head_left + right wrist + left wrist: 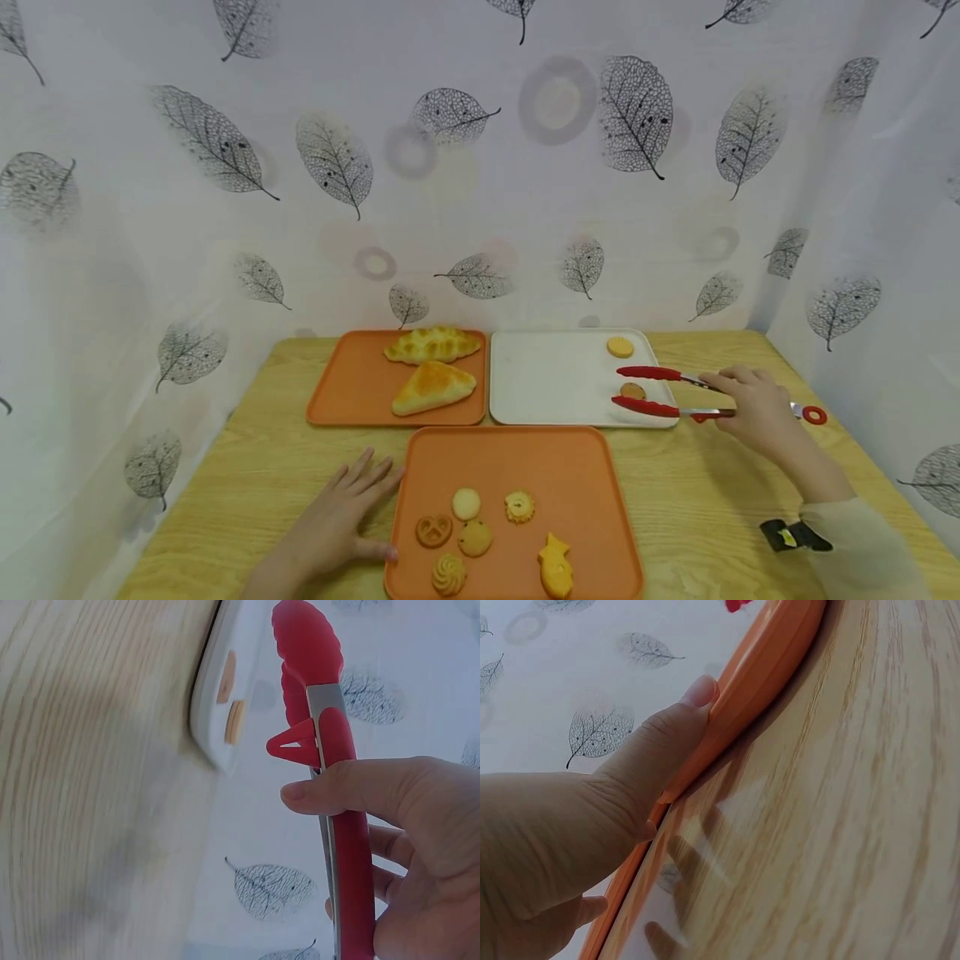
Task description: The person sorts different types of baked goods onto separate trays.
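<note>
My right hand [757,412] grips a pair of red-tipped tongs [349,855] by the handles, thumb on one side and fingers on the other. The tongs' tips are spread apart over the right end of the white tray [555,379]. Between the tips, in the head view, shows a round brown cookie [632,391]; a yellow round cookie [620,347] lies behind it. My left hand [333,521] rests at the left edge of the front orange tray [517,454], its thumb touching the rim, fingers spread.
On the front tray lie a pretzel [433,531], a swirl cookie [448,575], a pineapple-shaped cookie [556,568] and several round ones. A second orange tray [337,400] at back left holds a triangular pastry [433,388] and a braided bread [432,344]. Leaf-printed cloth surrounds the table.
</note>
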`<state>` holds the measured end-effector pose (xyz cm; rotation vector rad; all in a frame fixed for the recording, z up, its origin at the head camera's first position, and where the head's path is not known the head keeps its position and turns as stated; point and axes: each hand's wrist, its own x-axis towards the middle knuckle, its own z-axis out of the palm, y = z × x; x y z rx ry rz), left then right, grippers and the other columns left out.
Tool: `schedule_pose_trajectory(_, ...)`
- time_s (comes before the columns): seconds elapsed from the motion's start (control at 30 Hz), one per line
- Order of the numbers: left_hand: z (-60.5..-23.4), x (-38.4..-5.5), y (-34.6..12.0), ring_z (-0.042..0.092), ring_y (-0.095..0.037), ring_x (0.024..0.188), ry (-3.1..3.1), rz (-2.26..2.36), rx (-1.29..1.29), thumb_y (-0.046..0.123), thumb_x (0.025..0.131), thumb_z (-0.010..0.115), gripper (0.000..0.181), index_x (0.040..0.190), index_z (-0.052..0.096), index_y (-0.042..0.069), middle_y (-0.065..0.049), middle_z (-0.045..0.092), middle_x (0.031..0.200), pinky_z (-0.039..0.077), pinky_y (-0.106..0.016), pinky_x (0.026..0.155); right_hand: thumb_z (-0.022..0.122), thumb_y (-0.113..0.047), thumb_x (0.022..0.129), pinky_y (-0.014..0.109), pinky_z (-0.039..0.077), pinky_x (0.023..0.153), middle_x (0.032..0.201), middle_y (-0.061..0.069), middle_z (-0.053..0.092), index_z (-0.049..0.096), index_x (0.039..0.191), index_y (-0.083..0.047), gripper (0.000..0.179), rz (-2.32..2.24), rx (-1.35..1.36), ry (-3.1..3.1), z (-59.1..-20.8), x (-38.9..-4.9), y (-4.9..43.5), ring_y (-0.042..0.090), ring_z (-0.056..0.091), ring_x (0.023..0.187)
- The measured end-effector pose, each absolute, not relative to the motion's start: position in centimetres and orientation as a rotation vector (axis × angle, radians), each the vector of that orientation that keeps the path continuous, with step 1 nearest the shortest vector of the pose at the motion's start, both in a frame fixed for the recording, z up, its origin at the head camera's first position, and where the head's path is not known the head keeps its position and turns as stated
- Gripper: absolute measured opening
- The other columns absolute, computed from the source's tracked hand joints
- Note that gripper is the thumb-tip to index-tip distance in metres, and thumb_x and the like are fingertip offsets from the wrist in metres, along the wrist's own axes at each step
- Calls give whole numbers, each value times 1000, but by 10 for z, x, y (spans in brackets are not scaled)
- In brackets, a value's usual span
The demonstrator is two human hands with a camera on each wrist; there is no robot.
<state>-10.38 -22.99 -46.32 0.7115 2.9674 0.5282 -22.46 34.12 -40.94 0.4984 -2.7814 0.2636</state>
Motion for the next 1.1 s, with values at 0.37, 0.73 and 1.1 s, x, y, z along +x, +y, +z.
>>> schedule_pose_trajectory(0.37, -463, -104, -231, 20, -43, 148, 2953, 526, 716, 77, 72, 57, 102, 151, 39, 16, -14, 39, 155, 22, -66, 113, 87, -4, 59, 49, 48, 67, 106, 15, 64, 70, 115, -8, 59, 280, 715, -2723, -403, -206, 299, 37, 54, 95)
schedule_pose_trajectory(0.73, -464, -101, -229, 20, -42, 148, 2950, 531, 699, 77, 71, 57, 102, 151, 39, 17, -14, 39, 155, 23, -67, 113, 83, 3, 49, 39, 47, 69, 101, 5, 65, 72, 110, -11, 63, 383, 1034, -2553, -415, -193, 258, 25, 56, 90)
schedule_pose_trajectory(1.1, -463, -94, -225, 20, -43, 148, 2949, 547, 689, 77, 71, 57, 101, 151, 38, 17, -14, 39, 155, 23, -68, 113, 81, 6, 53, 24, 35, 67, 104, -3, 63, 70, 117, -14, 68, 430, 1242, -2589, -420, -181, 238, 17, 51, 91)
